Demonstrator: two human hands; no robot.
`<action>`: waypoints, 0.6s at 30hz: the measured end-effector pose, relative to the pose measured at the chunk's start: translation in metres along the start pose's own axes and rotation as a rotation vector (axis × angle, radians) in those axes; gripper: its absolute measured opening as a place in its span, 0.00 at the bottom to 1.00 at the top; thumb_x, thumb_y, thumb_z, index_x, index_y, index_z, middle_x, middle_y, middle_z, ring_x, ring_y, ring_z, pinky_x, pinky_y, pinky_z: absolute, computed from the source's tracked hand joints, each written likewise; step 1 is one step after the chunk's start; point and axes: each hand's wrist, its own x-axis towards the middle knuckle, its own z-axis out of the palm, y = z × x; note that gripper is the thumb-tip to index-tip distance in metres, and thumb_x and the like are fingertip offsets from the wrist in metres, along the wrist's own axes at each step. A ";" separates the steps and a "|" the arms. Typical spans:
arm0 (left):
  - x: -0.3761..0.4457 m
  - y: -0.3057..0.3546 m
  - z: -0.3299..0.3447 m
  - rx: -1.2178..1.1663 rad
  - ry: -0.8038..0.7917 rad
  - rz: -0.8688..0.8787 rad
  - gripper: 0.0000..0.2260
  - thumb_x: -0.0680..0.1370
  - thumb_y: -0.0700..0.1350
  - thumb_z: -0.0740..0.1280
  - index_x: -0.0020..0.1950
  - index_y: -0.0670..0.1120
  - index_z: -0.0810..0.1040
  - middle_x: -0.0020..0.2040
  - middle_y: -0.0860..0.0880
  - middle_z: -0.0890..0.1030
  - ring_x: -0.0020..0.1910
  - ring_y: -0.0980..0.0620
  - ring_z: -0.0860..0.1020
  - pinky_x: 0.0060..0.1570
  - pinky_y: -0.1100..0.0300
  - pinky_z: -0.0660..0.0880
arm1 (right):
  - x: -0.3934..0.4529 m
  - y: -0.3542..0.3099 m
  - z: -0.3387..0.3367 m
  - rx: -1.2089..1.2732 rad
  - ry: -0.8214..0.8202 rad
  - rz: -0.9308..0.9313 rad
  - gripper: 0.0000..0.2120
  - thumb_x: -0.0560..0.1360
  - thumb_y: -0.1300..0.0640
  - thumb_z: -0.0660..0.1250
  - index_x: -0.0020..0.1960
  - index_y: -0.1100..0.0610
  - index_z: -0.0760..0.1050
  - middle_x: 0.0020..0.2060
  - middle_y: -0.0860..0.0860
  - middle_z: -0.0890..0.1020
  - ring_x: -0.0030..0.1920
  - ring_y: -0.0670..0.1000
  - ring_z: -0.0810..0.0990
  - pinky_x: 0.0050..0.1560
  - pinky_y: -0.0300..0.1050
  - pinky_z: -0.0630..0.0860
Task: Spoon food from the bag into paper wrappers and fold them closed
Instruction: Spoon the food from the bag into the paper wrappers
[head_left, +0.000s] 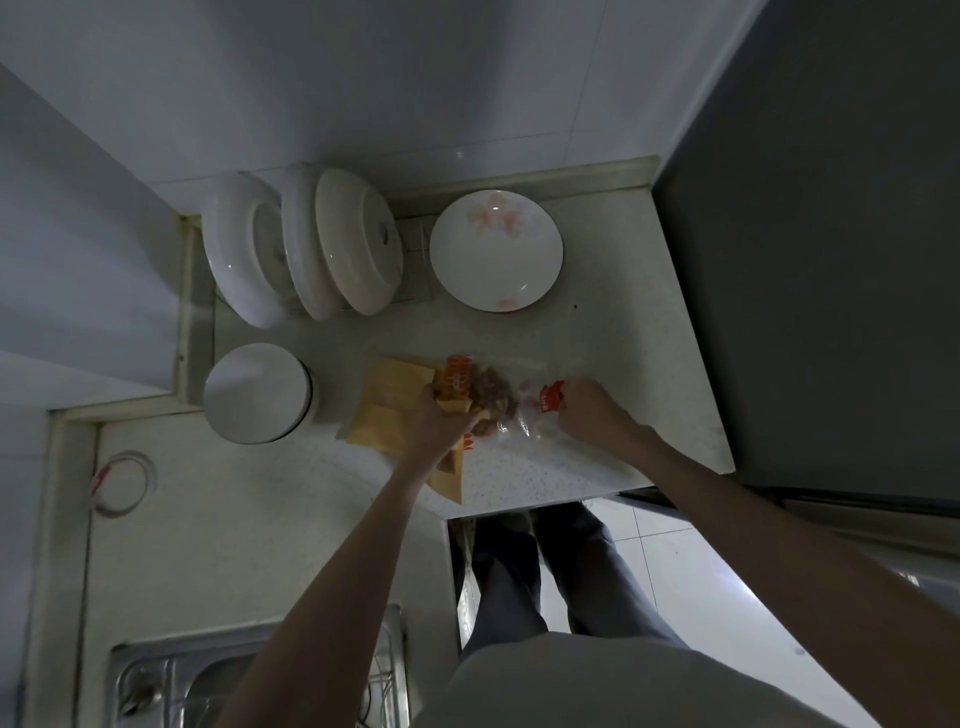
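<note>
A clear plastic bag (519, 415) with brown food (496, 397) inside lies on the counter. My right hand (589, 410) grips its far edge by a red printed patch (551, 397). My left hand (441, 421) holds an orange-patterned paper wrapper (457, 382) against the bag's left side. Several plain yellow paper wrappers (392, 402) lie spread under and left of that hand. No spoon shows.
A flowered white plate (496, 249) lies flat behind the bag. Plates stand on edge in a rack (306, 249) at the back left, with a stack of white bowls (257, 392) in front. A steel sink (249, 675) sits near left. The counter's edge (571, 496) drops to floor.
</note>
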 end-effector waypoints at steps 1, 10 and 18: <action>0.000 -0.001 0.000 -0.015 -0.005 -0.004 0.27 0.68 0.43 0.76 0.63 0.42 0.70 0.45 0.52 0.78 0.45 0.53 0.79 0.45 0.56 0.79 | 0.001 -0.002 0.001 -0.025 0.009 0.006 0.06 0.67 0.70 0.62 0.40 0.67 0.77 0.41 0.60 0.82 0.46 0.59 0.81 0.41 0.42 0.72; 0.004 -0.004 0.002 -0.043 -0.061 -0.010 0.20 0.68 0.46 0.75 0.56 0.47 0.73 0.43 0.52 0.80 0.46 0.50 0.81 0.49 0.53 0.79 | 0.005 -0.019 0.021 0.002 -0.096 0.050 0.16 0.71 0.67 0.55 0.30 0.53 0.58 0.28 0.47 0.62 0.30 0.47 0.62 0.33 0.43 0.57; 0.009 -0.009 0.000 -0.045 -0.057 -0.051 0.24 0.65 0.47 0.75 0.60 0.51 0.76 0.44 0.56 0.80 0.48 0.50 0.80 0.53 0.50 0.79 | 0.016 -0.024 0.033 0.241 -0.103 0.088 0.12 0.77 0.58 0.55 0.43 0.61 0.76 0.29 0.49 0.68 0.28 0.46 0.66 0.30 0.42 0.62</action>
